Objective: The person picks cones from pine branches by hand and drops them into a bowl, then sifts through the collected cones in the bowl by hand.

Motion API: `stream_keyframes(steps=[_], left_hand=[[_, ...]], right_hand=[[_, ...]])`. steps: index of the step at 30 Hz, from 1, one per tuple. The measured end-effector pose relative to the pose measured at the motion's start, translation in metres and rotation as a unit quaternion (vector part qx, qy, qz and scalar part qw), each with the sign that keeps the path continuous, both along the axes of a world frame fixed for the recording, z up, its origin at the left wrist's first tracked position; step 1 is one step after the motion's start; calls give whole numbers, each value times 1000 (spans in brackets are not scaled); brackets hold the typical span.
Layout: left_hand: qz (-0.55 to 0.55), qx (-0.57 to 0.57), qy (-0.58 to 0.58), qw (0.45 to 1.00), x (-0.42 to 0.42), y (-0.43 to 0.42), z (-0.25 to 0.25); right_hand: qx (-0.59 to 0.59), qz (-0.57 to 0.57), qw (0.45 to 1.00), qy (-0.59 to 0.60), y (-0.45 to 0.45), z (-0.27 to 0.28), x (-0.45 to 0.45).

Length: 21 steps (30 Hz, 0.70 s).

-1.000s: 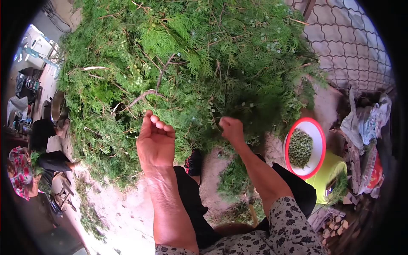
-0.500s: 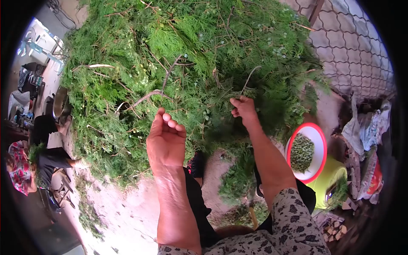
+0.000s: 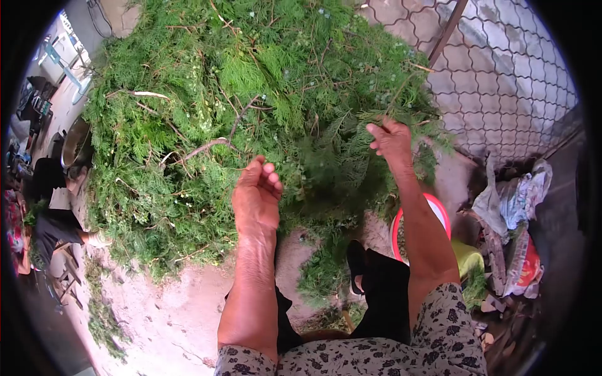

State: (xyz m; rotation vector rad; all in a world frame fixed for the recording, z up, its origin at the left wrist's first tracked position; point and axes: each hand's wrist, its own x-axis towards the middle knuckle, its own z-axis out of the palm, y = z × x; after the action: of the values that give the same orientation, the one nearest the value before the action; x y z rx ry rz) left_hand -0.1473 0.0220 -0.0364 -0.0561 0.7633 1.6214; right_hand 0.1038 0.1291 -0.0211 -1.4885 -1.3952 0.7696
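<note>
My right hand (image 3: pixel 392 143) is closed on the stem of a green branch (image 3: pixel 343 135), raised over the right part of a big heap of leafy cuttings (image 3: pixel 157 207). The branch's foliage hangs to the left of the hand, dark and blurred lower down. My left hand (image 3: pixel 257 195) is in front of the heap, palm turned up, its fingers curled in near the thumb; anything between the fingertips is too small to make out. A bare forked twig (image 3: pixel 213 144) lies on the heap up and left of that hand.
Behind my right forearm is a red-rimmed white basin (image 3: pixel 439 210), partly hidden, beside a yellow-green container (image 3: pixel 467 257). Wire mesh (image 3: pixel 501 81) stands at the upper right, above crumpled sacks (image 3: pixel 514 194). Another person's dark-trousered leg (image 3: pixel 56 232) and a metal pan (image 3: pixel 76 143) are at the left.
My right hand has moved up and to the right with the branch. My left hand has shifted slightly right, still curled. The view has turned, and my forearm now covers part of the basin.
</note>
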Motion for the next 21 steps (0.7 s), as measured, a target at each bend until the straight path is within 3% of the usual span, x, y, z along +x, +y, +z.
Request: stream_keyframes(steps=[2, 4, 8, 10, 12, 14, 15, 16, 21], left_hand=[[-28, -26, 41, 998, 9, -1, 3], [-46, -13, 46, 998, 20, -4, 3], [-138, -6, 79, 987, 44, -5, 2], [-265, 20, 75, 961, 57, -5, 11], [-264, 31, 93, 960, 71, -2, 5], [-246, 40, 0, 968, 78, -1, 5], [-250, 83, -9, 965, 81, 2, 7], [-249, 76, -3, 966, 78, 3, 10], [-233, 94, 21, 968, 74, 5, 10]], right_hand=[[-28, -13, 994, 102, -9, 23, 5], [-15, 9, 992, 123, -13, 36, 13], [68, -17, 975, 211, -32, 51, 14], [94, -17, 963, 250, -54, 53, 4], [58, -54, 979, 189, -79, 50, -9], [134, 20, 984, 113, -97, 20, -16], [268, 101, 949, -130, -106, 17, -18], [276, 126, 937, -171, -118, 10, -27], [254, 293, 915, -109, -152, -16, -41]])
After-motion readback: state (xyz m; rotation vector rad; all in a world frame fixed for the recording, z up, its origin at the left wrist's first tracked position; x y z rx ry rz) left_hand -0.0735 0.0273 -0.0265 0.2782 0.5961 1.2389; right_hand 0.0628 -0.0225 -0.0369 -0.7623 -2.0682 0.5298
